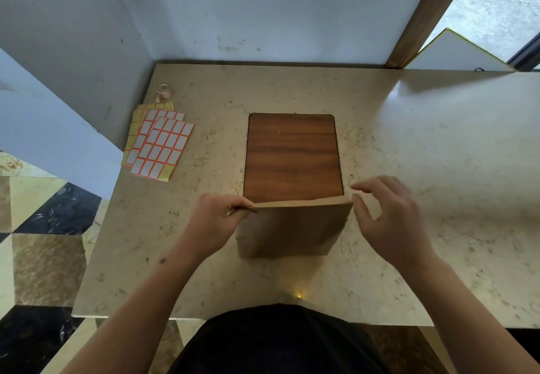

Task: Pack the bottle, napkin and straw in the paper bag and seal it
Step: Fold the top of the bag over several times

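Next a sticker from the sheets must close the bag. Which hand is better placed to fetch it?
The left hand, I think. The sticker sheets lie on the left of the table, on its side. But its fingers pinch the bag top, so the right hand must hold the fold first.

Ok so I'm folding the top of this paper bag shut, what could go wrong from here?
1. Only your left hand pinches the paper bag at its top corner; your right hand sits at the other corner with fingers apart, so the fold may come out crooked.
2. The label sheets and tape roll lie at the far left of the table; reaching for them could let the fold spring open.
3. The bag stands upright and might tip.
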